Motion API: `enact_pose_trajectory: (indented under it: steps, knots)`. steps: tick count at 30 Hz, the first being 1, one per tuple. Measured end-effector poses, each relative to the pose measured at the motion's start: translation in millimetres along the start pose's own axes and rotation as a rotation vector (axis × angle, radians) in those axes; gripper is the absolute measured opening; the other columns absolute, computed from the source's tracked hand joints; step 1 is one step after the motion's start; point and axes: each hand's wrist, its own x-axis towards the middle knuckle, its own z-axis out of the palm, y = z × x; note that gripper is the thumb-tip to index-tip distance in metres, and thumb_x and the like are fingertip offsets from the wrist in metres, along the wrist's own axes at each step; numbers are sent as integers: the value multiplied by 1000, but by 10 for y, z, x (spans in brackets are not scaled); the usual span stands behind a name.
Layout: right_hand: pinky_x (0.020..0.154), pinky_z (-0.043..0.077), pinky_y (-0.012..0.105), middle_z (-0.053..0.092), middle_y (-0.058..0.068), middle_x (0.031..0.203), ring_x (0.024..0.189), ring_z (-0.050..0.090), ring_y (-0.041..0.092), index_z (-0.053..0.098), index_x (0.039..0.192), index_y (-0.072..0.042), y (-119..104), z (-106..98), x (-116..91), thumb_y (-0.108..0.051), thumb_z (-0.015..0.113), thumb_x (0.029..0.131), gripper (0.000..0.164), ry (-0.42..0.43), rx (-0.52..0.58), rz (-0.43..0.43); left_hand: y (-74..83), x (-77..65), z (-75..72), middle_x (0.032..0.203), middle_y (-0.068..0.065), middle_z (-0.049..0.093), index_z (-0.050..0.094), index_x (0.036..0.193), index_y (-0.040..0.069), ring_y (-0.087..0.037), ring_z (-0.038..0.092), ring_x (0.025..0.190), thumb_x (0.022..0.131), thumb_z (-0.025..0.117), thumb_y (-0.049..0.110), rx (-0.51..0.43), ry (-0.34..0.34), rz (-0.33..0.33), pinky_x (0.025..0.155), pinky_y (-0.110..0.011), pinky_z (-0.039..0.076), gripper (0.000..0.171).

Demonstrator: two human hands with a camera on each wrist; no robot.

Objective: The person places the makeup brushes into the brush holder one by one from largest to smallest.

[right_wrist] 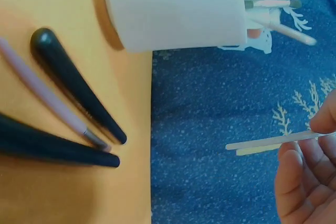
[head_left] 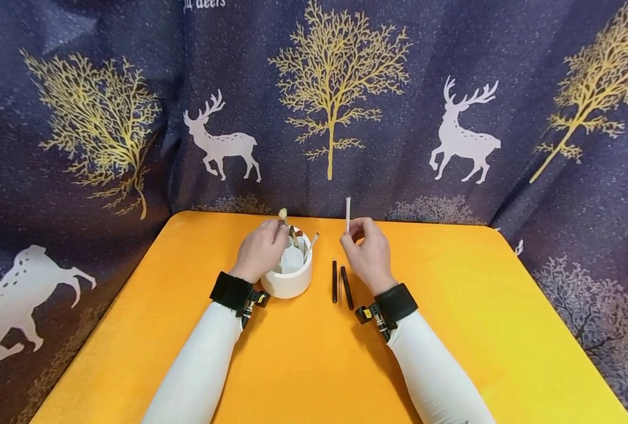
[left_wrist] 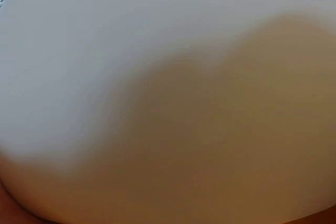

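Observation:
At the left side of a round white brush holder [head_left: 288, 285], my left hand [head_left: 261, 250] grips the rim with fingers bent over it. A brush with a pale cream tip [head_left: 283, 214] rises just beside those fingers. In the left wrist view the blurred white wall [left_wrist: 79, 51] of the holder fills most of the frame. To the right of the holder, my right hand [head_left: 368, 253] pinches a thin white stick [head_left: 348, 213] between thumb and fingers, upright. The right wrist view shows a pale yellow strip [right_wrist: 257, 151] along the white stick's lower side.
Two black tapered handles [head_left: 334, 281] [right_wrist: 79, 85] lie between the hands, with a slim pinkish brush [right_wrist: 47, 95] between them. Several brushes [right_wrist: 289, 32] stick out of the holder. An orange cloth [head_left: 282, 365] covers the table; a dark blue deer-print curtain [head_left: 292, 147] hangs behind.

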Motion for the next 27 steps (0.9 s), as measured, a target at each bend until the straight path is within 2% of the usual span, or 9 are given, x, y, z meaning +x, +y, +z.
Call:
enact_pose_trajectory:
  steps: [3, 8, 16, 23, 27]
  knots:
    - [62, 44, 34, 61, 2, 89, 81, 60, 21, 58, 105, -15, -49, -7, -4, -19, 63, 90, 17, 20, 18, -41, 4, -2, -6, 82, -4, 47, 51, 96, 18, -21, 46, 71, 107, 32, 44, 0, -1, -3, 62, -37, 36, 34]
    - [60, 46, 32, 59, -3, 89, 82, 60, 16, 58, 106, -15, -124, -18, -12, -19, 64, 91, 16, 52, 62, -98, 11, -9, -13, 83, -4, 48, 52, 97, 18, -21, 46, 71, 107, 32, 43, 0, -4, 0, 62, -37, 37, 33]
    - [63, 50, 33, 59, -7, 94, 81, 60, 11, 57, 108, -17, -210, -5, -17, -20, 63, 94, 16, 51, 190, -121, 15, -5, -19, 86, -3, 49, 53, 99, 19, -21, 47, 73, 107, 33, 43, -2, -2, 0, 63, -38, 38, 32]
    - [55, 51, 29, 60, -6, 91, 66, 61, 11, 58, 108, -17, -302, 10, -35, -21, 65, 95, 15, 31, 325, -134, 4, 6, -14, 89, -2, 51, 53, 102, 20, -21, 48, 75, 107, 32, 44, 3, -3, -1, 65, -38, 38, 33]
    - [54, 52, 28, 62, -3, 91, 65, 62, 13, 58, 109, -16, -360, 18, -57, -21, 66, 96, 16, 6, 380, -109, 6, 2, -18, 89, -2, 51, 54, 101, 19, -21, 48, 75, 107, 32, 44, -1, -4, 3, 65, -38, 38, 33]
